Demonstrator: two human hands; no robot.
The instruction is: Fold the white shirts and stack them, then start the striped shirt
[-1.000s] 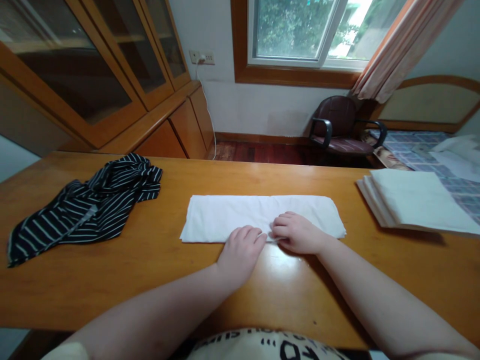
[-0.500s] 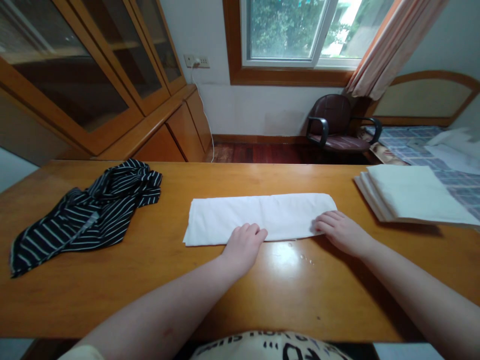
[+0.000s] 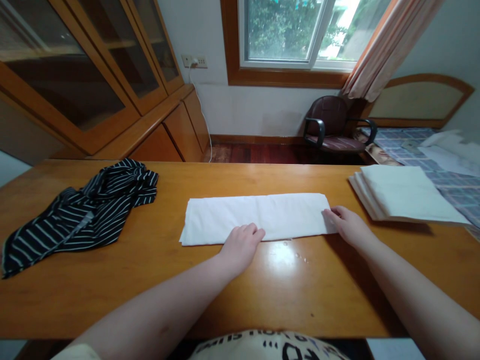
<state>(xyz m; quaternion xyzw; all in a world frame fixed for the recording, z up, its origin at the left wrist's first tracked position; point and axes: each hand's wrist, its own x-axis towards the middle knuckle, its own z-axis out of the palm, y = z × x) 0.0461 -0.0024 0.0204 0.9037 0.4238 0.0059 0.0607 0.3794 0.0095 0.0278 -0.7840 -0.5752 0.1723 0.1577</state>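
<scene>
A long folded white cloth (image 3: 255,216) lies across the middle of the wooden table (image 3: 150,270). My left hand (image 3: 242,245) rests on its near edge around the middle, with the fingers curled down onto the fabric. At the cloth's right end my right hand (image 3: 347,225) touches the edge, its fingers closing on the fabric there.
A crumpled black-and-white striped garment (image 3: 82,210) lies at the table's left. A stack of folded white cloths (image 3: 401,197) sits at the right. Beyond the table are a dark armchair (image 3: 335,127), a wooden cabinet (image 3: 93,85), a bed (image 3: 442,155) and a window.
My right hand slid along the cloth from beside my left hand out to the right end. The left hand stayed about where it was. The cloth looks smoother.
</scene>
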